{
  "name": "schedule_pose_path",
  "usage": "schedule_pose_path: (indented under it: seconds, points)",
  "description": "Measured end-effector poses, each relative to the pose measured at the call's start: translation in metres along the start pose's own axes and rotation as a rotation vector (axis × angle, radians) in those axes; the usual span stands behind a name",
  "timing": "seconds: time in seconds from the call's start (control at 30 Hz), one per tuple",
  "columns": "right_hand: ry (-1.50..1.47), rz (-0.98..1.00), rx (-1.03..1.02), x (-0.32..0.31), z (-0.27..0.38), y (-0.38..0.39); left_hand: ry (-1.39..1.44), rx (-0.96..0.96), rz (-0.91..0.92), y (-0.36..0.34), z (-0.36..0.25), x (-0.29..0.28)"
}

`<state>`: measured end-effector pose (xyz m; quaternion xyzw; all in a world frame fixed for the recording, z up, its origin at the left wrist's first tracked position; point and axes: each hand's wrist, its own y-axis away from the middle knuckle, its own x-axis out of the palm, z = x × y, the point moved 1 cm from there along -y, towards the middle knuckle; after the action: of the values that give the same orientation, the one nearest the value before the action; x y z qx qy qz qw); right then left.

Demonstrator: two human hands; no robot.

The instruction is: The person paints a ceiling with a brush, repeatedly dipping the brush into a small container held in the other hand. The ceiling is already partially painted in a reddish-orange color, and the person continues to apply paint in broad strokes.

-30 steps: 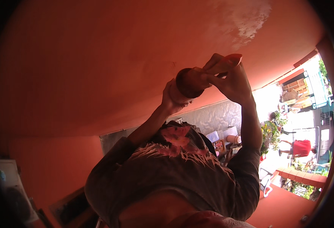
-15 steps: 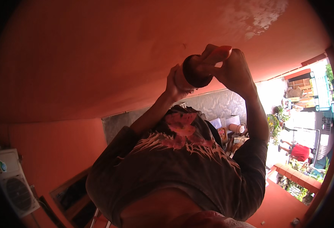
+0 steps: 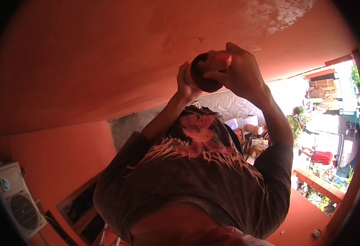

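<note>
Raised before the red painted surface, my left hand (image 3: 184, 82) is wrapped round the side of a round container (image 3: 207, 84) with a dark inside and a pinkish outside. My right hand (image 3: 243, 71) is over the container's mouth, its fingers closed on a tool with a red end (image 3: 223, 60); the tool's other end is hidden among the fingers and inside the container. Below the hands is my dark shirt (image 3: 196, 176) with a pink print.
Red painted surface (image 3: 106, 61) fills the upper view. An outdoor air-conditioner unit (image 3: 18, 192) and dark window (image 3: 75, 197) are lower left. Stored items (image 3: 253, 135) stand by a grey wall. At right are plants (image 3: 298, 123) and a person in red (image 3: 322, 157) in daylight.
Both hands and the container have moved upward in the view. The tool's red end has shifted left and down toward the container, and less of it shows.
</note>
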<state>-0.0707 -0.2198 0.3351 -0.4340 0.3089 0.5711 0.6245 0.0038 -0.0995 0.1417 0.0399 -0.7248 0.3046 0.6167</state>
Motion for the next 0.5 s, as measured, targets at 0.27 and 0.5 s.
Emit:
schedule_pose_path:
  seconds: [0.27,0.5]
  points:
    - [-0.028,0.047,-0.018,0.005,0.002,-0.009,-0.331,0.024,-0.210,0.008,-0.008,-0.002]
    - [-0.132,-0.063,0.109,-0.014,-0.002,-0.011,-0.331,0.077,-0.655,0.003,-0.001,0.019]
